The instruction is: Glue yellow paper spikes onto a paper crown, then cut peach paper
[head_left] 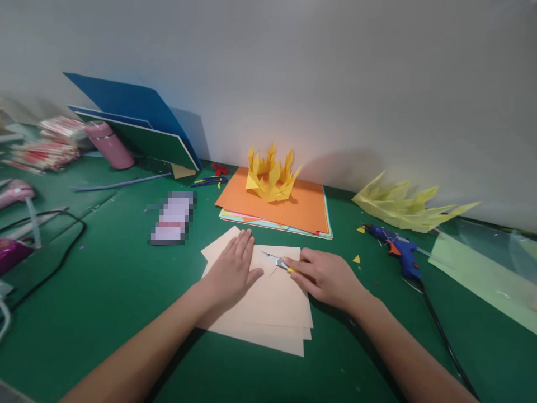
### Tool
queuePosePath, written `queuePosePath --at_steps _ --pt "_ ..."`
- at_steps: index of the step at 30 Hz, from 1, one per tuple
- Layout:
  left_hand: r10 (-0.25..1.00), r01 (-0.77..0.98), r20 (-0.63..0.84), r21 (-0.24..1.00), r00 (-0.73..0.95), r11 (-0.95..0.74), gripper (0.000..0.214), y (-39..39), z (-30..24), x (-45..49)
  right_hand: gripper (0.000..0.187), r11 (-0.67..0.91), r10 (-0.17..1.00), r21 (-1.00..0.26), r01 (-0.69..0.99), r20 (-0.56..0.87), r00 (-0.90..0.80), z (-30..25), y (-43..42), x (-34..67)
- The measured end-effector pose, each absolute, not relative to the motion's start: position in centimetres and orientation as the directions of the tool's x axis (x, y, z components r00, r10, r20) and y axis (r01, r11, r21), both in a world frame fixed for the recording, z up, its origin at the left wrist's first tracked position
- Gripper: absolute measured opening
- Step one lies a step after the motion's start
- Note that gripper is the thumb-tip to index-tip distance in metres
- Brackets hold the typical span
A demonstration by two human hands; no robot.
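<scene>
My left hand (232, 266) lies flat on several loosely stacked cream paper sheets (268, 302), fingers stretched out and pointing away from me. The sheets are fanned out of line, so corners stick out at the upper left and along the near edge. In my right hand (329, 274) is a utility knife (276, 260) with a pointed metal blade and some yellow at the handle; my fingers cover most of the handle. Its blade points left over the upper part of the top sheet. Below the blade, a short dark line shows on the paper.
Beyond the sheets, a yellow folded-paper crown (271, 182) stands on orange paper (235, 193). A blue glue gun (400, 252) and a pale yellow paper piece (409, 207) lie right. Left are a pixelated phone-like object (174, 217), a pink bottle (109, 145) and leaning boards (142, 134).
</scene>
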State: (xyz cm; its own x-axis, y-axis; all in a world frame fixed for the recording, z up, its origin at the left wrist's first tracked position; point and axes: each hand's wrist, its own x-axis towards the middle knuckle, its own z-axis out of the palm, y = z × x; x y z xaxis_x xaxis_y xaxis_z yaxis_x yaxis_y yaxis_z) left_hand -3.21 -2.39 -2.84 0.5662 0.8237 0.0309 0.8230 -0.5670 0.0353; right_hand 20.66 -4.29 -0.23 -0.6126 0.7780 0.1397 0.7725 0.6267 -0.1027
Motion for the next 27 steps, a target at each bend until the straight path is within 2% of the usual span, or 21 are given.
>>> queuePosePath --at_steps 9,14,27 --pt "0.857 0.857 -0.008 0.012 0.515 -0.515 0.070 -2.6 -2.6 -3.1 0.034 0.651 0.755 -0.094 0.753 0.175 -0.631 -0.4 -3.2 19.9" --pt "0.854 0.854 0.038 0.028 0.519 -0.520 0.069 -2.6 -3.1 -3.3 0.034 0.658 0.748 -0.090 0.747 0.188 -0.636 -0.5 -2.7 19.6" --pt "0.929 0.929 0.026 0.014 0.369 -0.369 0.096 -2.6 -3.2 -2.9 0.033 0.662 0.744 -0.087 0.745 0.200 -0.638 -0.6 -1.3 18.1"
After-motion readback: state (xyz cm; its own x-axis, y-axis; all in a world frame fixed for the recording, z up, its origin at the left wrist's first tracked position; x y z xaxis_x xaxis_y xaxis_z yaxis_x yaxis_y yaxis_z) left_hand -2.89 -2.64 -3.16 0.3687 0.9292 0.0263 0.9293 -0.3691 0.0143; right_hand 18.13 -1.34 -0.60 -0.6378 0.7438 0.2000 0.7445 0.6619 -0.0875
